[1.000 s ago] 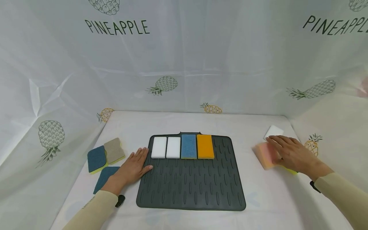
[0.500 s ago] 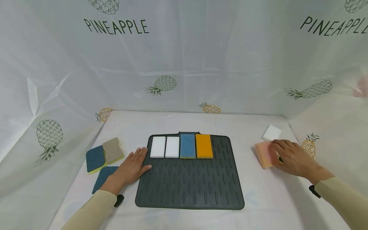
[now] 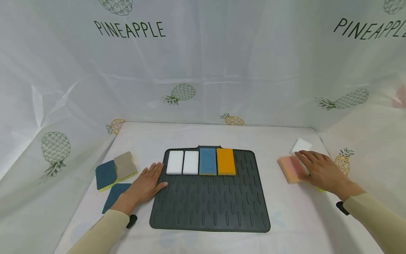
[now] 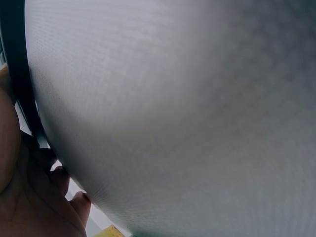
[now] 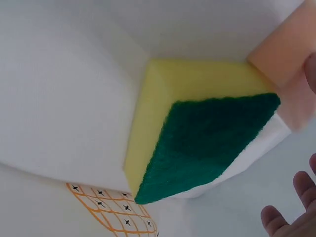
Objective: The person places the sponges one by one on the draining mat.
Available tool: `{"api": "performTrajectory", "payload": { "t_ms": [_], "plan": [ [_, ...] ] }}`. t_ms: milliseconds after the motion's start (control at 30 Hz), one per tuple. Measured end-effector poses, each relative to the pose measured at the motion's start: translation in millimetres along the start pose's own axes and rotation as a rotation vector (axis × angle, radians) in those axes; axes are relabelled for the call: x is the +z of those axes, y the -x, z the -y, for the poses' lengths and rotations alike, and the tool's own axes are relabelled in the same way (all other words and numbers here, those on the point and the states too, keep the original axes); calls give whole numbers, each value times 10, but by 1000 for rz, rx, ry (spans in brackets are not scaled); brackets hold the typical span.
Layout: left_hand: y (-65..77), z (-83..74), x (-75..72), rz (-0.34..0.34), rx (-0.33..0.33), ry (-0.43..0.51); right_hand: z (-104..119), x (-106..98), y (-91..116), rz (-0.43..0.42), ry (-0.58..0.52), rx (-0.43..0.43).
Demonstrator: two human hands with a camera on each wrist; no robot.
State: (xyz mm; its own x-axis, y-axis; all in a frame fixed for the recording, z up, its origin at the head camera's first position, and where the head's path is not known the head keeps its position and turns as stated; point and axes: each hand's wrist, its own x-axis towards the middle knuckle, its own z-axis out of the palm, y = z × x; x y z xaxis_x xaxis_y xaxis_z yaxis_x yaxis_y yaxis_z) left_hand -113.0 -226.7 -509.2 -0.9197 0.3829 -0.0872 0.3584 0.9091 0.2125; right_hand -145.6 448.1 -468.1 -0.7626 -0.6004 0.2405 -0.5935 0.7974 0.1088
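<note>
My left hand [image 3: 142, 188] lies flat, its fingers and thumb on the left edge of a dark ribbed mat [image 3: 209, 208]. At the right, my right hand [image 3: 323, 174] hovers over the near side of a peach-and-pink sponge [image 3: 289, 170]. Its thumb is close to that sponge; whether they touch I cannot tell. The fingers reach forward, spread, towards a white sponge [image 3: 302, 144]. A yellow sponge with a green scouring side [image 5: 207, 143] appears in the right wrist view beside the peach one, mostly hidden under the hand in the head view.
Along the mat's back edge lie two white sponges [image 3: 175, 163], a blue one [image 3: 208, 161] and an orange one [image 3: 226, 161]. Left of the mat are two blue-topped sponges [image 3: 106, 175] and a beige-topped one [image 3: 125, 165]. A pineapple-print sheet [image 3: 253, 63] hangs behind.
The peach sponge, blurred in motion a second ago, now lies still. My right fingers, down at its near side half a second ago, have lifted and reach forward. The left hand stays put.
</note>
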Motion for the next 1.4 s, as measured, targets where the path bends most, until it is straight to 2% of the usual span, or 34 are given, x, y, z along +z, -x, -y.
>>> {"api": "performTrajectory", "payload": {
  "t_ms": [167,333,467,533,633,733,800,967,1167,1400],
  "plan": [
    [1,9,22,2,2,-8,17,-32,35,80,-10,49],
    [6,2,-8,-4,5,-11,24,-40,69,47,-53,79],
    [0,-7,-31,-5,11,-12,31,-15,111,26,-22,66],
    [-4,-9,-34,-2,11,-9,32,3,129,47,-5,66],
    [-8,-5,-30,5,7,-12,21,39,145,46,13,42],
    [-14,-4,-24,7,7,-10,11,66,111,-4,17,4],
    [-17,-5,-22,8,7,-4,39,54,42,-23,-1,6],
    [-15,1,-18,11,2,1,262,-20,-279,1,-46,68],
    [-22,12,-13,9,-3,5,560,12,-702,-24,-59,21],
    [-23,12,-9,17,-9,8,811,99,-1037,113,-140,47]
  ]
}}
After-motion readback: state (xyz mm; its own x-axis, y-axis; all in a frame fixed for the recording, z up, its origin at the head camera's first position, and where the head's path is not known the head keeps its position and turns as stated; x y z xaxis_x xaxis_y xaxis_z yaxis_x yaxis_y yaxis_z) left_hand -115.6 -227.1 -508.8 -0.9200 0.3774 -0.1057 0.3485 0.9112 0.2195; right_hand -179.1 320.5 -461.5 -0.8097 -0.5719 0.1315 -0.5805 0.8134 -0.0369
